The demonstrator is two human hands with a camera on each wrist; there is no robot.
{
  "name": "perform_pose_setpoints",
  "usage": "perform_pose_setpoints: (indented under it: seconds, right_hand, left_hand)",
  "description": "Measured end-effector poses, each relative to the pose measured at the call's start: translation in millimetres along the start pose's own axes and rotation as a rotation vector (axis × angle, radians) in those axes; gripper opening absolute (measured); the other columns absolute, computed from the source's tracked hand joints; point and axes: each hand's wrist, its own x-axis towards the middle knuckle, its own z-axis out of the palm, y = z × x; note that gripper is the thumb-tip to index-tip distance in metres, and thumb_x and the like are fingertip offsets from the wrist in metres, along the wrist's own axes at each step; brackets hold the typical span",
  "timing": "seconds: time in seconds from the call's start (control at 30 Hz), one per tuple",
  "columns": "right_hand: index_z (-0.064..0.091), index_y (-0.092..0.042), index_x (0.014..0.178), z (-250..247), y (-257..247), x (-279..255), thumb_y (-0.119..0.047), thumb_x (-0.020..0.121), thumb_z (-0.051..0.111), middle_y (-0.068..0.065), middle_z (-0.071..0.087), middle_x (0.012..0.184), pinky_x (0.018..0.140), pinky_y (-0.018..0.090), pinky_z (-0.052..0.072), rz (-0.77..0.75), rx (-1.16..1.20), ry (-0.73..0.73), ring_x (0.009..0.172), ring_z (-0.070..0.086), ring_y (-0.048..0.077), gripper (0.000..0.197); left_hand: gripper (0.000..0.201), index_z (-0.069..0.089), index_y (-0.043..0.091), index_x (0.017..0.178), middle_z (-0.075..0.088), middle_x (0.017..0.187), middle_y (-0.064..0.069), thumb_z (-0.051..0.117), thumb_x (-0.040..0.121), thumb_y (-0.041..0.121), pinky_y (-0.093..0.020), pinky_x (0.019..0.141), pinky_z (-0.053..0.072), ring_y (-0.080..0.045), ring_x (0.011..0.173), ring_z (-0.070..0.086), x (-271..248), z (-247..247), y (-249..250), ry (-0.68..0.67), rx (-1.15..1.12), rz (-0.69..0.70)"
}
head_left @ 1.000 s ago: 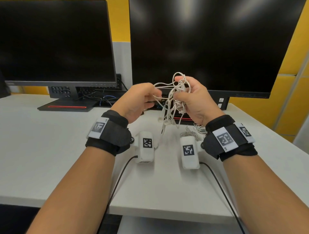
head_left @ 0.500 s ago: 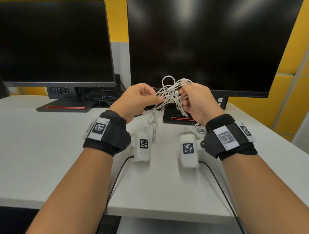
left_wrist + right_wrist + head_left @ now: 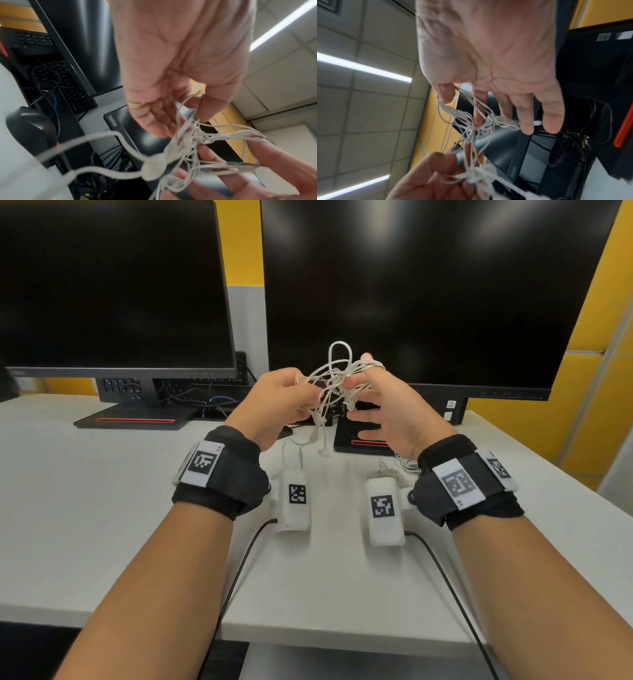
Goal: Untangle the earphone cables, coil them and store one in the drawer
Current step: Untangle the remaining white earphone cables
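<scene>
A tangle of white earphone cables hangs in the air between my two hands, in front of the right monitor. My left hand pinches a few strands between thumb and forefinger. On the other side, my right hand holds strands between thumb and forefinger, its other fingers spread straight. Loops stick up above the hands, while earbuds and loose ends dangle toward the desk. A blurred earbud shows close to the left wrist camera. No drawer is in view.
More white cable lies on the white desk by my right wrist. Two dark monitors stand behind on black bases with red stripes. A black mouse sits by the left base. Black leads run off the desk's front edge.
Both hands have risen a little. The right hand's lower fingers have opened from a curled grip to spread. The tangle is stretched wider between the hands, and the dangling ends have swung left.
</scene>
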Motion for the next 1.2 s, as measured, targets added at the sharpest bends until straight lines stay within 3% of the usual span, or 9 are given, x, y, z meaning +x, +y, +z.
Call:
perform_pose_setpoints:
  seconds: [0.13, 0.33, 0.43, 0.5, 0.63, 0.73, 0.83, 0.93, 1.2]
  right_hand:
    - [0.063, -0.027, 0.108, 0, 4, 0, -0.05, 0.101, 0.039, 0.005, 0.047, 0.143, 0.107, 0.055, 0.039, 0.012, 0.019, -0.049, 0.126, 0.049, 0.03, 0.034]
    - [0.058, -0.021, 0.13, 1, 4, 4, -0.043, 0.103, 0.037, 0.008, 0.036, 0.153, 0.108, 0.053, 0.035, 0.028, 0.129, 0.101, 0.14, 0.035, 0.03, 0.04]
    - [0.06, -0.019, 0.126, -4, 3, 6, -0.032, 0.099, 0.049, 0.0, 0.057, 0.124, 0.09, 0.04, 0.047, -0.009, 0.126, 0.242, 0.118, 0.053, 0.021, 0.032]
    - [0.066, -0.015, 0.097, -8, 3, 7, -0.028, 0.1, 0.048, 0.0, 0.065, 0.094, 0.081, 0.035, 0.048, -0.037, 0.17, 0.272, 0.096, 0.062, 0.019, 0.023]
    - [0.049, -0.013, 0.064, -13, 4, 4, -0.029, 0.102, 0.04, 0.002, 0.056, 0.058, 0.075, 0.039, 0.051, -0.093, 0.5, 0.152, 0.064, 0.063, 0.019, 0.042]
    - [0.051, -0.012, 0.065, -12, 2, 1, -0.039, 0.102, 0.037, 0.007, 0.063, 0.066, 0.075, 0.039, 0.052, -0.094, 0.465, 0.066, 0.065, 0.065, 0.023, 0.048]
    - [0.062, -0.007, 0.075, -10, 1, 0, -0.047, 0.103, 0.029, 0.014, 0.071, 0.082, 0.077, 0.04, 0.053, -0.045, 0.382, -0.027, 0.07, 0.068, 0.027, 0.059]
    - [0.07, -0.007, 0.101, -9, 2, -1, -0.052, 0.103, 0.02, 0.015, 0.073, 0.099, 0.095, 0.048, 0.049, -0.005, 0.281, -0.115, 0.092, 0.068, 0.031, 0.067]
    - [0.066, -0.014, 0.124, -8, 5, 4, -0.068, 0.097, 0.016, 0.006, 0.068, 0.121, 0.106, 0.056, 0.039, 0.055, 0.173, -0.162, 0.117, 0.06, 0.028, 0.078]
  left_hand:
    - [0.029, 0.042, 0.016, 0.07, 0.047, 0.059, 0.002, 0.044, 0.096, 0.003, -0.036, 0.077, 0.054, -0.015, 0.065, 0.06, 0, -4, 5, 0.027, -0.349, 0.076]
    - [0.029, 0.043, 0.018, 0.07, 0.036, 0.056, 0.006, 0.054, 0.096, 0.01, -0.019, 0.041, 0.029, -0.007, 0.047, 0.03, 1, -7, 2, 0.161, -0.271, 0.019]
    - [0.022, 0.05, 0.016, 0.074, 0.04, 0.061, 0.002, 0.062, 0.092, 0.014, -0.02, 0.041, 0.03, -0.008, 0.047, 0.031, 2, -7, -2, 0.19, -0.054, 0.012]
    - [0.017, 0.057, 0.014, 0.079, 0.045, 0.065, 0.0, 0.063, 0.092, 0.021, -0.021, 0.047, 0.036, -0.009, 0.052, 0.037, 3, -6, -4, 0.216, 0.045, 0.013]
    - [0.028, 0.061, 0.014, 0.09, 0.042, 0.066, 0.0, 0.046, 0.1, 0.035, -0.024, 0.052, 0.034, -0.011, 0.058, 0.036, 4, -4, -1, 0.261, 0.012, -0.119]
    - [0.035, 0.061, 0.013, 0.092, 0.048, 0.063, 0.001, 0.037, 0.102, 0.036, -0.023, 0.053, 0.038, -0.011, 0.056, 0.045, 0, -6, 6, 0.184, -0.137, -0.219]
    - [0.026, 0.061, 0.016, 0.112, 0.069, 0.092, -0.003, 0.043, 0.098, 0.028, -0.036, 0.081, 0.051, -0.021, 0.088, 0.067, -4, -1, 9, 0.047, -0.159, -0.217]
    - [0.031, 0.054, 0.021, 0.126, 0.067, 0.114, -0.002, 0.044, 0.097, 0.025, -0.05, 0.1, 0.044, -0.024, 0.107, 0.064, -5, 1, 7, 0.017, -0.13, -0.151]
    - [0.047, 0.069, 0.021, 0.109, 0.065, 0.123, 0.004, 0.035, 0.099, 0.053, -0.043, 0.103, 0.037, -0.013, 0.118, 0.055, -10, 9, 7, -0.185, -0.022, -0.038]
